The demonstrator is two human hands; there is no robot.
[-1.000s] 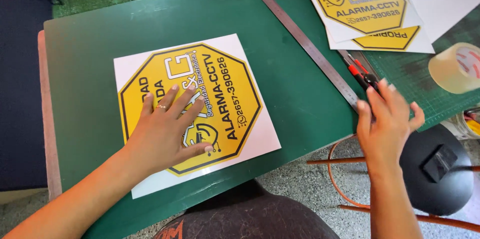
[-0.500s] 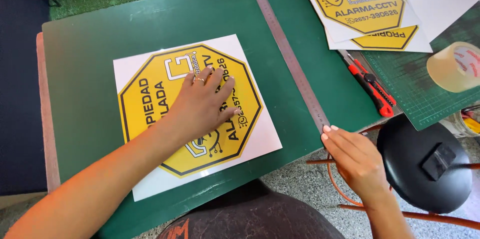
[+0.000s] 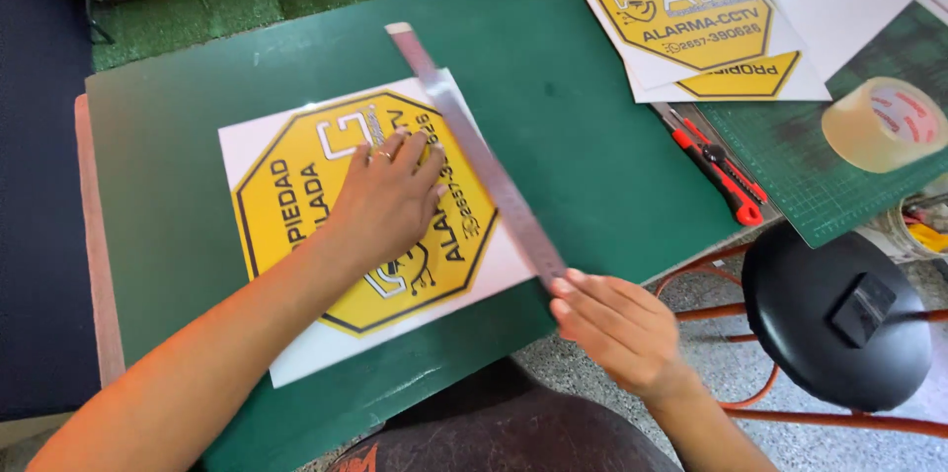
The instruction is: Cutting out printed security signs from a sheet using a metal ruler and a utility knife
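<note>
A white sheet printed with a yellow octagonal sign [image 3: 296,186] lies on the green cutting mat [image 3: 573,156]. My left hand [image 3: 390,197] presses flat on the middle of the sign, fingers spread. A long steel ruler [image 3: 474,151] lies slanted over the sign's right side. My right hand [image 3: 612,324] grips the ruler's near end at the mat's front edge.
A red utility knife [image 3: 721,174] lies right of the ruler. More printed yellow signs [image 3: 691,3] are stacked at the back right. A roll of clear tape [image 3: 884,124] sits on a second green mat [image 3: 820,186]. A black stool [image 3: 834,319] stands at the right.
My right hand took hold of the ruler's near end and slid it left, from bare mat onto the sign's right side. My left hand moved up and right on the sign.
</note>
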